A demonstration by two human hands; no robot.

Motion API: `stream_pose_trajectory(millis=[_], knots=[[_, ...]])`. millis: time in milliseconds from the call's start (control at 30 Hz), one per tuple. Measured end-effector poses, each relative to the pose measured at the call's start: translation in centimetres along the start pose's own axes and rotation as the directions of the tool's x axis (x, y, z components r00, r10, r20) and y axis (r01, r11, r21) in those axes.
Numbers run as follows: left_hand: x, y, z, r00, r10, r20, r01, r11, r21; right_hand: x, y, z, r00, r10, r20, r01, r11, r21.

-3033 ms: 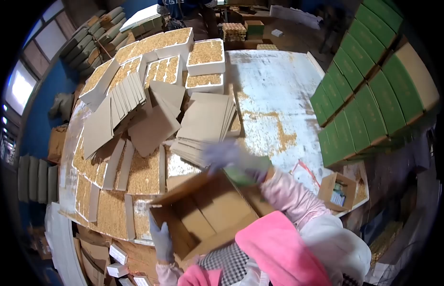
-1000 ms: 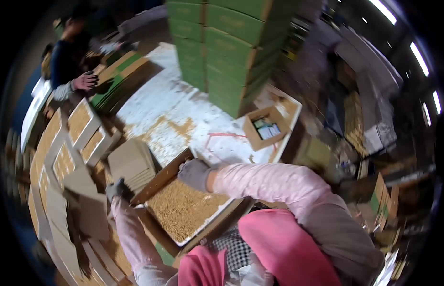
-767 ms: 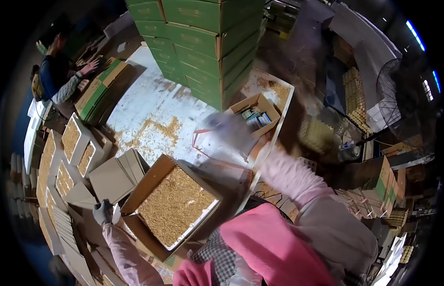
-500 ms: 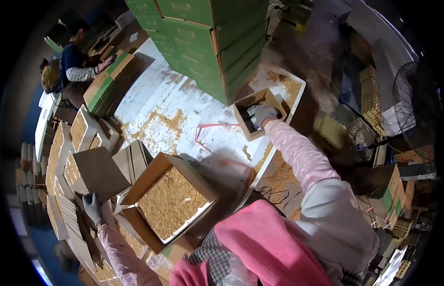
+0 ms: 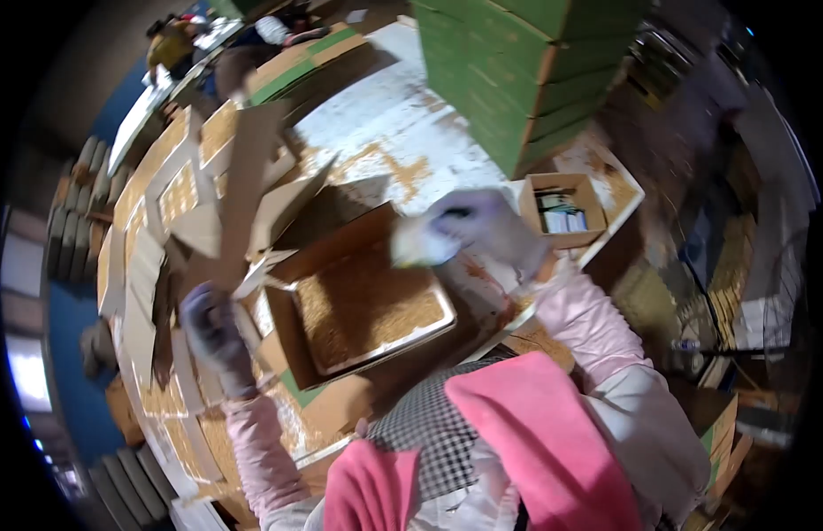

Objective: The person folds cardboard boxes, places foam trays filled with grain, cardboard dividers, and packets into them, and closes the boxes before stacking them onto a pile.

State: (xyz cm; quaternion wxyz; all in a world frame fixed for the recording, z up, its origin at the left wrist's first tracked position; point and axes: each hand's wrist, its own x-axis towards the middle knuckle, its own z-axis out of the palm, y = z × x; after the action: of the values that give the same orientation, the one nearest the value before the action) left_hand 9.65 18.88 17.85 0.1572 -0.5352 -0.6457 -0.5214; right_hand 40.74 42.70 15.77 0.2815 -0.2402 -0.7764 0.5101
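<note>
Left hand: the gloved left hand [image 5: 215, 334] is closed on the lower end of a cardboard sheet [image 5: 248, 177], beside the open carton.
Cardboard sheet: held up on a steep slant, its upper end in front of the filled trays on the far left.
Right hand: the gloved right hand [image 5: 495, 228] is raised above the right side of the open carton, its grip closed on a small pale item [image 5: 422, 243]; both are blurred, and what the item is cannot be told.
Open carton: the open carton [image 5: 340, 243] is at the near side of the desk [image 5: 376, 106], between the two hands and just in front of the wearer's body, its top open.
White tray: inside the carton, with its rim [image 5: 402, 341] showing along the near and right sides.
Filling: loose yellow-brown material [image 5: 340, 310] fills the tray, partly in shadow.
Small box: an open cardboard box [image 5: 531, 208] stands to the right, near the desk's edge, with small packets [image 5: 562, 217] inside.
Green cartons: a tall stack [image 5: 482, 80] rises at the right of the desk, behind the small box.
Left side: more filled trays [image 5: 178, 199] and loose cardboard pieces [image 5: 144, 296] lie close together, some pieces leaning.
Desk surface: white, with yellow-brown crumbs [image 5: 402, 173] scattered beyond the carton.
Far side: a person [image 5: 274, 31] is beside green-and-brown cardboard [image 5: 301, 66], and another person [image 5: 170, 46] in yellow is farther back.
</note>
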Motion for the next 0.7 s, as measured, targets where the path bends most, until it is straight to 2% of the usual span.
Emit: stream_pose_trajectory(millis=[33,67,100,133,167,200,233,267,300,333,367,400,433,500,600,633,667,700], knots=[[-0.3,1.6,0.3,0.99,0.032,0.136,-0.042,0.997,0.068,0.6,-0.9,3.8,0.974,-0.026,0.223,0.11,0.921,-0.374],[-0.5,3.0,0.5,0.96,0.055,0.274,-0.091,0.988,0.121,1.0,-1.1,6.3,0.909,0.028,0.416,0.282,0.694,-0.663],[-0.9,3.9,0.3,0.87,0.02,0.493,-0.101,0.985,0.139,1.4,-0.5,7.0,0.937,0.025,0.348,0.223,0.725,-0.652],[-1.2,4.5,-0.1,0.727,-0.019,0.686,-0.114,0.983,0.147,1.7,0.4,7.1,0.962,0.031,0.272,0.156,0.755,-0.637],[-2.4,4.3,-0.6,0.598,-0.064,0.799,-0.165,0.965,0.201,2.1,0.9,6.6,0.98,0.042,0.194,0.089,0.78,-0.619],[-3.7,3.8,-0.7,0.459,-0.124,0.88,-0.217,0.944,0.247,2.2,-1.6,3.9,0.996,-0.028,0.086,0.071,0.834,-0.548],[-4.3,3.4,-0.3,0.406,-0.122,0.906,-0.236,0.943,0.233,2.7,0.8,2.3,0.802,-0.562,-0.2,0.303,0.672,-0.675],[-5.0,3.2,0.0,0.344,-0.121,0.931,-0.252,0.944,0.215,2.1,-4.4,1.5,0.886,-0.205,-0.415,0.013,0.907,-0.42],[-5.6,3.4,0.3,0.274,-0.119,0.954,-0.265,0.944,0.194,1.5,-6.2,2.8,0.893,-0.277,-0.356,0.126,0.911,-0.392],[-5.4,3.7,1.1,0.21,-0.064,0.976,-0.122,0.988,0.091,1.0,-7.4,4.9,0.887,-0.348,-0.302,0.236,0.906,-0.352],[-4.9,3.8,2.1,0.105,-0.095,0.99,-0.087,0.991,0.104,0.4,-7.1,7.5,0.974,-0.216,0.063,0.225,0.938,-0.262],[-4.4,3.8,2.7,0.005,-0.118,0.993,-0.06,0.991,0.118,-0.1,-3.2,10.8,0.933,-0.212,0.289,0.331,0.821,-0.464],[-4.2,3.8,2.7,0.018,-0.177,0.984,-0.134,0.975,0.178,-0.6,0.7,14.2,0.843,-0.197,0.5,0.493,0.655,-0.573],[-3.6,3.4,2.5,0.045,-0.277,0.96,-0.287,0.917,0.278,0.2,-0.4,15.0,0.665,0.231,0.711,0.535,0.517,-0.668],[-6.3,0.7,4.5,0.131,-0.264,0.955,-0.363,0.884,0.294,1.7,-4.5,12.0,0.656,0.32,0.683,0.283,0.735,-0.616],[-6.0,1.3,4.2,0.168,-0.223,0.96,-0.384,0.882,0.272,0.8,-4.2,10.6,0.859,0.014,0.512,0.32,0.767,-0.556],[-5.4,2.2,3.3,0.138,-0.234,0.962,-0.327,0.906,0.267,0.4,-4.5,8.4,0.949,-0.063,0.308,0.237,0.788,-0.569],[-6.0,1.5,1.6,0.413,0.038,0.91,-0.158,0.987,0.03,0.0,-4.7,6.2,0.99,-0.008,0.14,0.085,0.829,-0.552]])
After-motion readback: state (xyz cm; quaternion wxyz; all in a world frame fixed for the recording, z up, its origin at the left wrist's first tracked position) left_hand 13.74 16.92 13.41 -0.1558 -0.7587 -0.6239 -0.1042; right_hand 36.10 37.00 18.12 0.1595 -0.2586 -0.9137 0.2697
